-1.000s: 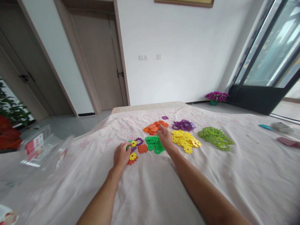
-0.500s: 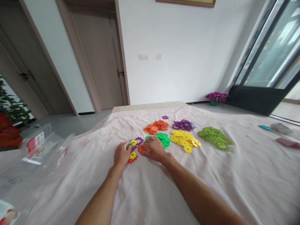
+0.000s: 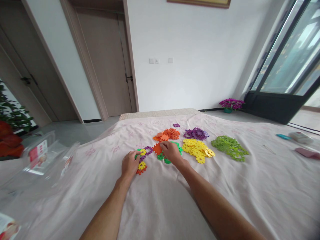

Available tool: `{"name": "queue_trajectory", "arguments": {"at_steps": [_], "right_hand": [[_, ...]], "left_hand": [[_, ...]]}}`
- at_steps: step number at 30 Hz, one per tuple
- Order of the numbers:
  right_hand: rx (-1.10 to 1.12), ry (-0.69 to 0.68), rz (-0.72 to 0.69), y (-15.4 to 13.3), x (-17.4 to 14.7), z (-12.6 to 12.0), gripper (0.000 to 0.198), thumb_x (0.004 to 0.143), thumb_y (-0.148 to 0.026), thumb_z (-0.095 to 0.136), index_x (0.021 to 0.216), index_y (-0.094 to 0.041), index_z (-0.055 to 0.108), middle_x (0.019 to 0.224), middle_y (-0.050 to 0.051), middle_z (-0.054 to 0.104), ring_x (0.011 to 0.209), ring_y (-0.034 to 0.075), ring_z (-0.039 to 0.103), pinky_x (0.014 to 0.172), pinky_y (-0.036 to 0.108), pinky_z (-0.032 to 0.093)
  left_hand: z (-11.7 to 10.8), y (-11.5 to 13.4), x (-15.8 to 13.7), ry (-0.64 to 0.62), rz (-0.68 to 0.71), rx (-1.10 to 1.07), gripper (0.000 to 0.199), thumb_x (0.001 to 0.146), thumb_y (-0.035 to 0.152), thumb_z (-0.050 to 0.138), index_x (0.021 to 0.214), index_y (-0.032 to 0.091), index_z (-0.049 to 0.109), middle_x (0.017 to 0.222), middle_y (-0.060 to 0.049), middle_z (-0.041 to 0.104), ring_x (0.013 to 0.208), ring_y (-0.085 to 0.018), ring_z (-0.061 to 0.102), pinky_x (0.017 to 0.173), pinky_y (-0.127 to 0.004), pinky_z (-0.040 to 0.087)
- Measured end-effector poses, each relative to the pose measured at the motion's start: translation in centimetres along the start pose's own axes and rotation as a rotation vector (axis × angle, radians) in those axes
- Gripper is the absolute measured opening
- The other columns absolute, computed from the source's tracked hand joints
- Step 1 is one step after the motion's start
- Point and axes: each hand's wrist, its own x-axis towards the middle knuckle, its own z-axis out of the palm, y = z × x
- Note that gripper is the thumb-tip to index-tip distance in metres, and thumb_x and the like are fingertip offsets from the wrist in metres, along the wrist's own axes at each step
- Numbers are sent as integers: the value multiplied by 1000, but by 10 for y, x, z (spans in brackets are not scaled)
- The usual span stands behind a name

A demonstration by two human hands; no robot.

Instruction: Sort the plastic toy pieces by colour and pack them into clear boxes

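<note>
My left hand [image 3: 130, 164] rests on the cloth, its fingers curled on the left edge of a cluster of joined plastic gear pieces. That cluster has a purple gear ring [image 3: 149, 150], a yellow gear disc [image 3: 142, 165], another yellow disc near my fingertips and an orange gear [image 3: 141, 171] at the bottom. Part of a green piece shows by my left fingers. Over a pile of green gear discs [image 3: 179, 146], my right hand [image 3: 172, 152] pinches an orange gear piece [image 3: 157, 149] between thumb and fingers. The hand hides much of the green pile.
Behind lie piles of orange gears [image 3: 172, 133] and purple gear rings [image 3: 196, 133]. Yellow discs [image 3: 196, 147] and light-green rings [image 3: 229, 147] lie to the right. One purple gear [image 3: 176, 125] sits apart at the back. Clear plastic packaging [image 3: 52, 163] is at left.
My right hand has lifted the orange gear piece away from beside the cluster, moving it up and right to the green pile. My left hand has stayed in place.
</note>
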Motion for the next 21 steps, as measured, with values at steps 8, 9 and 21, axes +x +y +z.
{"name": "queue_trajectory", "arguments": {"at_steps": [8,9,21], "right_hand": [[570,245,228,22,20,3,44,74,-29,63,115,-16,59,115,11,65,87,19,69,72,32,59],[533,241,229,23,19,4,42,74,-27,62,115,-16,60,118,11,64,87,19,69,73,33,59],[-549,-190,-458,-15,-24,29,42,90,-24,54,131,-27,55,140,7,52,136,27,32,110,46,28]], "left_hand": [[0,1,0,32,51,43,25,86,20,49,101,22,70,111,-3,68,107,-18,60,97,-31,43],[0,2,0,43,73,60,26,87,21,49,102,22,70,113,-4,68,109,-19,60,99,-31,42],[2,12,-4,-101,158,178,34,89,27,51,121,27,62,130,-4,62,125,-21,50,108,-37,33]]}}
